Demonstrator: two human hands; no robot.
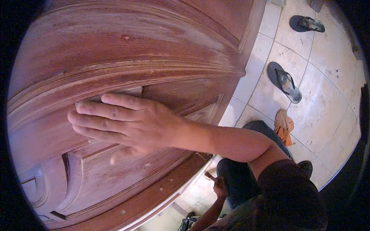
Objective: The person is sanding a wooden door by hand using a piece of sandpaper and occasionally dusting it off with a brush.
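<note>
My right hand (pixel 127 121) lies flat on a reddish-brown wooden door (pixel 127 38), fingers stretched toward the left and thumb apart. Beneath it is a thin, pale sheet (pixel 135 91) that looks like sandpaper; one edge shows above my fingers, and most of it is hidden under the palm. Around the hand, the door has carved curved mouldings and whitish, dusty patches. Lower down, by my knee, my left hand (pixel 220 187) is closed around a small brownish piece, too small to make out.
Dirty light floor tiles (pixel 327 104) lie to the right of the door. On them are a flip-flop (pixel 285 82), another flip-flop (pixel 307 24) farther off, and a crumpled orange cloth (pixel 284 126) near my leg. A dark object (pixel 187 222) shows at the bottom edge.
</note>
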